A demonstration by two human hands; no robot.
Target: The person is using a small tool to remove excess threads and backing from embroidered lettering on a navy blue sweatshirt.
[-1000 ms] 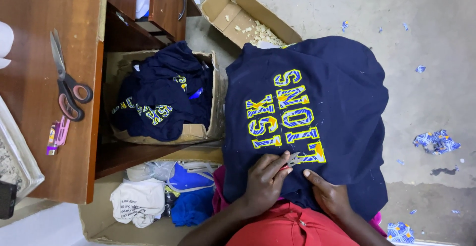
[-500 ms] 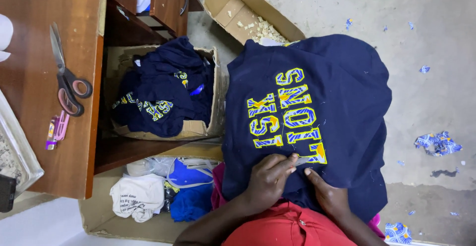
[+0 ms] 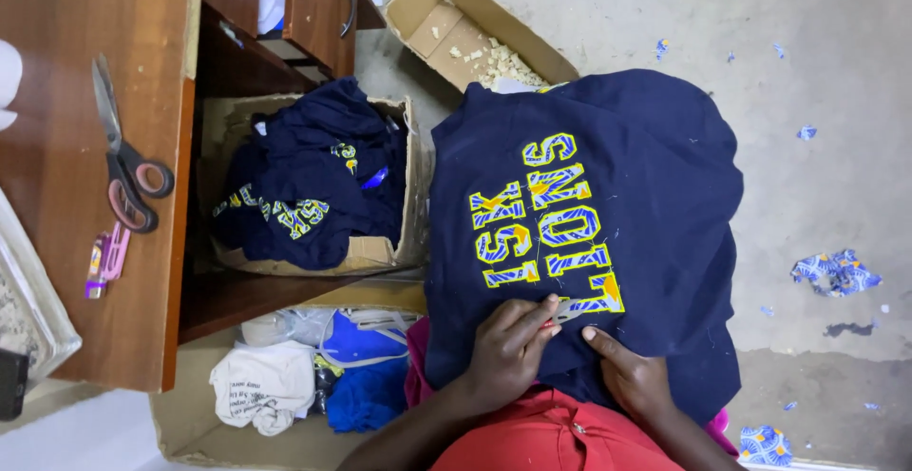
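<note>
A navy shirt [image 3: 655, 177] with yellow and blue appliqué letters [image 3: 546, 224] lies spread over my lap. My left hand [image 3: 508, 349] is at the lowest letters, its fingertips pinched on a small silver cutting tool [image 3: 570, 310] whose tip touches a letter's edge. Just right of it, my right hand [image 3: 629, 374] presses on the fabric, index finger stretched toward the tool, nothing gripped in it.
A cardboard box [image 3: 385, 253] of more navy shirts sits under the wooden desk [image 3: 66, 196]. Scissors [image 3: 123, 162] and a pink lighter [image 3: 106, 260] lie on the desk. Another open box [image 3: 446, 25] holds scraps. A bottom-left box holds white and blue cloth [image 3: 304, 376]. Fabric scraps [image 3: 836, 272] dot the floor.
My left hand's fingers have shifted slightly right along the lowest letter with the tool. The right hand stays pressed on the shirt. The view has drifted a little.
</note>
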